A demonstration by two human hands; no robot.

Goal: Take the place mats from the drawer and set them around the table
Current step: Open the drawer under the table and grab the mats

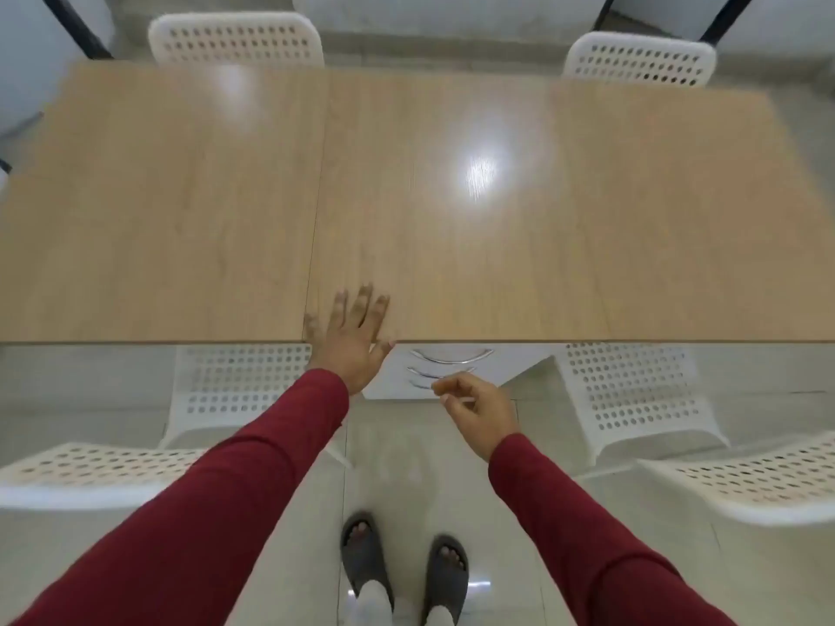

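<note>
A light wooden table (497, 241) fills the upper half of the view. Under its near edge stands a white drawer unit (501, 368) with three curved metal handles (452, 356), all drawers closed. My left hand (352, 336) lies flat with spread fingers on the table's near edge, just left of the drawers. My right hand (479, 408) hovers in front of the lowest handle, fingers loosely curled and holding nothing. No place mats are visible.
White perforated chairs stand at the near side, one on the left (239, 390) and one on the right (632, 395), with two more across the table (235, 38) (641, 58). My feet in grey slippers (402, 576) stand on a pale tiled floor.
</note>
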